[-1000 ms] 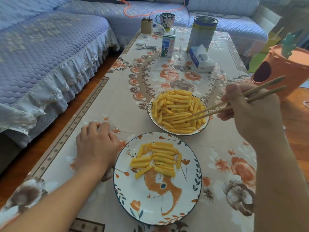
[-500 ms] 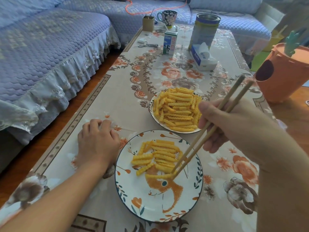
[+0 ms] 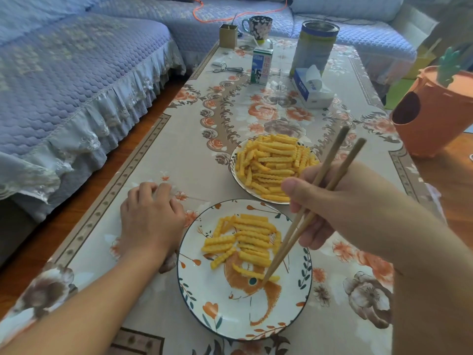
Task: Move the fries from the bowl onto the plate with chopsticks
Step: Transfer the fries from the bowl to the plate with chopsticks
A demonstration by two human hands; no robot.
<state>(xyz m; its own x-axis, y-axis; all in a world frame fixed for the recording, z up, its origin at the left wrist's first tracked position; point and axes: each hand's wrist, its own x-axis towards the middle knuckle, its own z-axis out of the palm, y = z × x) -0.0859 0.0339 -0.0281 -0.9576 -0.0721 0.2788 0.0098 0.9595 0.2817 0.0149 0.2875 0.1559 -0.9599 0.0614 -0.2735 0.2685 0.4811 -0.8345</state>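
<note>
A white bowl [image 3: 234, 172] holds a heap of yellow crinkle fries [image 3: 271, 162]. In front of it stands a painted plate [image 3: 220, 313] with several fries [image 3: 245, 239] laid in rows. My right hand [image 3: 340, 208] grips a pair of wooden chopsticks [image 3: 286, 242]; their tips reach down to the nearest fry [image 3: 252, 272] on the plate. My left hand [image 3: 151, 219] rests palm down on the tablecloth just left of the plate, holding nothing.
At the far end of the floral-clothed table [image 3: 179, 149] stand a milk carton [image 3: 261, 65], a tall tin [image 3: 316, 47], a tissue box [image 3: 311, 89], a mug [image 3: 258, 26] and scissors [image 3: 226, 69]. A blue sofa [image 3: 64, 73] runs along the left. An orange bin [image 3: 440, 114] stands at right.
My right hand has carried the chopsticks from the bowl to the plate, and one more fry now lies at the near end of the rows. My left hand has stayed put.
</note>
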